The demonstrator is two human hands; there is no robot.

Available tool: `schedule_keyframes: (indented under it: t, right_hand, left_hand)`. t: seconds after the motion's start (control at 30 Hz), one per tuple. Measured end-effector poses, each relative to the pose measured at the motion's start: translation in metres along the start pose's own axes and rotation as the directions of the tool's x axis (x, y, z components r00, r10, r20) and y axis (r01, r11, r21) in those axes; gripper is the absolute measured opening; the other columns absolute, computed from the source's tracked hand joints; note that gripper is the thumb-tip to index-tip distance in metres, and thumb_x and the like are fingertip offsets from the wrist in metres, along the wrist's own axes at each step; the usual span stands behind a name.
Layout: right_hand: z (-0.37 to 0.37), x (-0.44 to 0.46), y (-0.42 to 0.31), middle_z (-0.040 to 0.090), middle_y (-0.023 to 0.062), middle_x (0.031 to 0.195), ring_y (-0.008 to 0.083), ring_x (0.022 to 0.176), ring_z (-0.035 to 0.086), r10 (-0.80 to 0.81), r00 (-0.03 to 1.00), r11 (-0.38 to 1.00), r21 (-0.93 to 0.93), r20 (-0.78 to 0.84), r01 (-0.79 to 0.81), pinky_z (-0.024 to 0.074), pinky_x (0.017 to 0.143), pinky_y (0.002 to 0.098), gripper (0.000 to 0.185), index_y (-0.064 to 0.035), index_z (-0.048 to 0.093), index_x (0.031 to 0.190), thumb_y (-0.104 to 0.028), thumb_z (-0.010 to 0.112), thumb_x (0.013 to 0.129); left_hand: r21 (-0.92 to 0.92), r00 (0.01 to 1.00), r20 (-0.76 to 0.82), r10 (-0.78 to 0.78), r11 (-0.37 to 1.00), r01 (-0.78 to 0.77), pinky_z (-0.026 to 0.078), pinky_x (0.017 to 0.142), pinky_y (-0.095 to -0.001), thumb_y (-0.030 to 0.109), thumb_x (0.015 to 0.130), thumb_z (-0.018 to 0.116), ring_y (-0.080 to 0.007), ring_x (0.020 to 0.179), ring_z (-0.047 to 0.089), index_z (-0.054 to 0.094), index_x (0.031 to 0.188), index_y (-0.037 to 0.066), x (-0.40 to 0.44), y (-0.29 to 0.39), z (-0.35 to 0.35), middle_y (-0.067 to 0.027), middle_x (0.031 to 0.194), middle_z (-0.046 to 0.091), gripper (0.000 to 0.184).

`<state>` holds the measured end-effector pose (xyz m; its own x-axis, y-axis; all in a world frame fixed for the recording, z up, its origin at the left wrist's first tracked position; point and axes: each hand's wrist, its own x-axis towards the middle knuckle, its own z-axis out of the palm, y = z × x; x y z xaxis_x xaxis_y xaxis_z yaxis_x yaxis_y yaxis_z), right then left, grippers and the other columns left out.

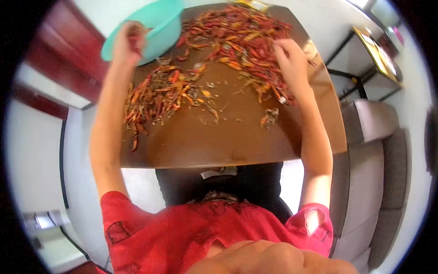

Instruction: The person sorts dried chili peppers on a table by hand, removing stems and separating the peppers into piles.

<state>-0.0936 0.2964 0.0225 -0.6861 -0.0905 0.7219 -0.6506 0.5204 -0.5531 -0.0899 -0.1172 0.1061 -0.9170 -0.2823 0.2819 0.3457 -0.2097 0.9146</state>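
Observation:
My left hand [128,43] is blurred and closed over the near edge of the teal plastic basin [165,34]. Dark red dried chili peppers [135,37] show between its fingers. At the right edge of the large heap of red and orange dried chilies [248,41], my right hand [293,57] has its fingers curled together. A thin dark red tip, apparently a dried chili [312,64], sticks out beside that hand. Below the basin lies a second, browner pile of chilies [159,96] mixed with stems and scraps.
The brown table [219,146] has loose bits and a small chili clump [269,118] near its middle. A yellow packet [251,4] lies at the far edge. Right of the table stand a grey sofa [365,178] and a side table [376,55]; dark red cabinet doors [68,45] are at left.

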Motion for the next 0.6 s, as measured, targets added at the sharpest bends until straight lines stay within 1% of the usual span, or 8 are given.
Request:
schedule_keyframes:
  t: [0.13,0.23,0.3,0.33,0.4,0.47,0.53,0.6]
  right_hand:
    - [-0.009,0.003,0.048,0.067,0.0146,0.097,0.0327,0.091,0.064,0.076,0.991,0.993,-0.078,-0.110,-0.085,0.0499,0.081,0.0364,0.022,-0.0027,0.069,0.097,-0.019,0.058,0.088]
    - [-0.011,0.002,0.061,0.067,0.0147,0.098,0.0340,0.093,0.064,0.121,0.986,0.981,-0.139,-0.115,-0.136,0.0496,0.083,0.0398,0.025,-0.0050,0.071,0.097,-0.024,0.056,0.089]
    - [-0.011,0.001,0.066,0.067,0.0149,0.096,0.0353,0.093,0.063,0.142,0.984,0.977,-0.147,-0.107,-0.157,0.0490,0.085,0.0426,0.027,-0.0070,0.071,0.097,-0.026,0.054,0.089]
    - [-0.013,0.000,0.067,0.067,0.0149,0.096,0.0353,0.093,0.063,0.148,0.982,0.975,-0.149,-0.114,-0.164,0.0490,0.085,0.0426,0.027,-0.0070,0.071,0.097,-0.026,0.054,0.089]
    - [-0.016,0.002,0.067,0.067,0.0151,0.098,0.0355,0.095,0.063,0.172,0.978,0.968,-0.164,-0.121,-0.191,0.0488,0.085,0.0428,0.026,-0.0073,0.072,0.097,-0.025,0.054,0.089]
    - [-0.016,0.003,0.075,0.068,0.0156,0.098,0.0359,0.095,0.064,0.175,0.976,0.965,-0.173,-0.127,-0.196,0.0490,0.085,0.0431,0.026,-0.0076,0.072,0.097,-0.025,0.054,0.089]
    - [-0.017,0.004,0.077,0.068,0.0161,0.098,0.0363,0.095,0.064,0.175,0.976,0.964,-0.178,-0.131,-0.197,0.0491,0.085,0.0434,0.027,-0.0080,0.072,0.097,-0.026,0.054,0.089]
    - [-0.017,0.004,0.075,0.069,0.0174,0.099,0.0379,0.094,0.064,0.202,0.975,0.951,-0.221,-0.094,-0.218,0.0502,0.084,0.0442,0.027,-0.0087,0.072,0.098,-0.025,0.053,0.088]
  left_hand:
    - [0.422,0.957,-0.094,0.274,0.882,-0.211,0.033,0.051,-0.0216,0.018,0.086,0.063,-0.0073,0.061,0.046,0.067,0.081,0.006,0.096,0.023,-0.036,0.0008,0.068,0.053,0.013]
    - [0.603,0.952,-0.035,0.303,0.767,-0.222,0.033,0.051,-0.0228,0.025,0.086,0.065,-0.0082,0.059,0.046,0.067,0.080,0.007,0.132,0.016,-0.059,0.0002,0.066,0.054,0.019]
    - [0.854,0.964,0.024,0.266,0.495,-0.158,0.037,0.052,-0.0249,0.037,0.084,0.069,-0.0111,0.058,0.048,0.067,0.092,0.007,0.153,-0.002,-0.075,-0.0028,0.067,0.058,0.031]
    - [0.853,0.964,0.033,0.263,0.495,-0.164,0.037,0.052,-0.0249,0.037,0.084,0.069,-0.0111,0.058,0.048,0.067,0.092,0.007,0.163,-0.011,-0.076,-0.0028,0.067,0.058,0.031]
    - [0.917,1.000,0.016,-0.025,0.398,-0.005,0.046,0.063,-0.0280,0.048,0.081,0.071,-0.0158,0.059,0.056,0.064,0.112,0.004,0.176,-0.027,-0.077,-0.0060,0.068,0.063,0.054]
    - [0.955,0.983,-0.103,0.150,0.291,0.056,0.049,0.083,-0.0342,0.047,0.078,0.072,-0.0260,0.081,0.066,0.056,0.127,0.002,0.164,-0.040,-0.046,-0.0148,0.088,0.069,0.069]
    - [0.917,0.791,0.310,0.528,-0.385,-0.102,0.043,0.098,-0.0398,0.038,0.078,0.071,-0.0318,0.105,0.062,0.055,0.130,0.004,0.150,-0.048,-0.007,-0.0203,0.108,0.067,0.064]
    - [0.793,0.598,0.607,0.523,-0.346,-0.501,0.041,0.101,-0.0429,0.027,0.080,0.067,-0.0334,0.116,0.055,0.059,0.127,0.010,0.124,-0.058,0.043,-0.0188,0.123,0.062,0.051]
